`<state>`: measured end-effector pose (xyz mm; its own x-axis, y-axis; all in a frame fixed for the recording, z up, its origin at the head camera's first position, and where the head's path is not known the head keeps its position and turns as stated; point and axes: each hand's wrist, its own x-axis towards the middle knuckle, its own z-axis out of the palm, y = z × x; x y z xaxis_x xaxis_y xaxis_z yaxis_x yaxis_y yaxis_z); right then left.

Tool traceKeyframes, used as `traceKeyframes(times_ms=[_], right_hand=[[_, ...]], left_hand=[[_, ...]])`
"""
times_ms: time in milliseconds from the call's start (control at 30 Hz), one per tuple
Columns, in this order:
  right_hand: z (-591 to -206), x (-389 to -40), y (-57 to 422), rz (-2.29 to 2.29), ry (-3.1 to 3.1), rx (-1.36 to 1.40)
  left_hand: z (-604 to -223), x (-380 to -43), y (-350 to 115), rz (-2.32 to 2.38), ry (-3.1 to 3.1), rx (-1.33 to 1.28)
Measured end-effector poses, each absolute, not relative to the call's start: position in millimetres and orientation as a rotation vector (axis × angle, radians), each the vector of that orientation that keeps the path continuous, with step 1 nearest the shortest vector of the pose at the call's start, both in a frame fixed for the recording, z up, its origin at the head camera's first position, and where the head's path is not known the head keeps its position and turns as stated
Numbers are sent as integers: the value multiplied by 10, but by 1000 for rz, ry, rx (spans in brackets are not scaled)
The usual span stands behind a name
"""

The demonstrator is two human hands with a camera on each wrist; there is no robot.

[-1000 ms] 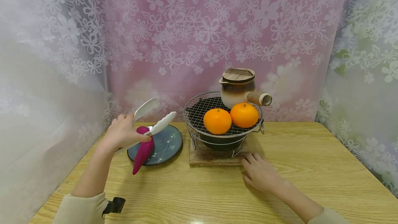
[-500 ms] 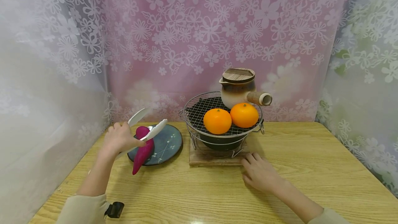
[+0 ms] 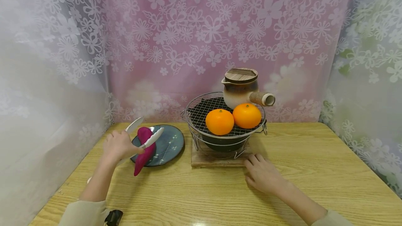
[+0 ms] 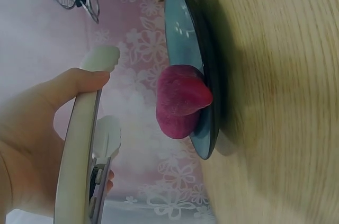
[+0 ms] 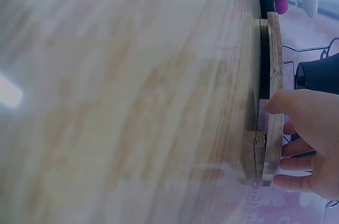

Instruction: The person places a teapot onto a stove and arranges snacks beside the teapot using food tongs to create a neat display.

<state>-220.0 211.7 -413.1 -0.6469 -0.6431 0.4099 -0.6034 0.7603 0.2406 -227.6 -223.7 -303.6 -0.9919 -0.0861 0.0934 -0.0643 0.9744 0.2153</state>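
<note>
My left hand (image 3: pixel 118 146) grips a pair of tongs (image 3: pixel 154 138) with white scalloped tips, thumb along one arm. Spread apart, the tips hang over a magenta sweet potato (image 3: pixel 143 159). This lies across the left part of a dark blue plate (image 3: pixel 171 145), its pointed end past the rim. In the left wrist view a gap shows between the tongs (image 4: pixel 106 60) and the sweet potato (image 4: pixel 180 97). My right hand (image 3: pixel 263 174) holds the front right corner of a wooden board (image 3: pixel 213 162), thumb at its edge in the right wrist view, fingers on the other side.
On the board stands a black brazier (image 3: pixel 224 143) with a round wire grill (image 3: pixel 201 114). Two oranges (image 3: pixel 220 122) and a lidded clay teapot (image 3: pixel 238 91) sit on the grill; the teapot's handle points right. Floral curtains (image 3: pixel 176 44) enclose the table (image 3: pixel 188 194).
My left hand and the tongs have moved down and left, so the tips are lower over the sweet potato. My right hand has stayed at the board.
</note>
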Motion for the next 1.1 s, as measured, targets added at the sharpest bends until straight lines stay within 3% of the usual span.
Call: traceKeyframes(times_ms=[1100], right_hand=[[-4107,-2182,2114,-103,-2503,947]], left_hand=[[-3281,-2246,-2246,-265,-3172,200]])
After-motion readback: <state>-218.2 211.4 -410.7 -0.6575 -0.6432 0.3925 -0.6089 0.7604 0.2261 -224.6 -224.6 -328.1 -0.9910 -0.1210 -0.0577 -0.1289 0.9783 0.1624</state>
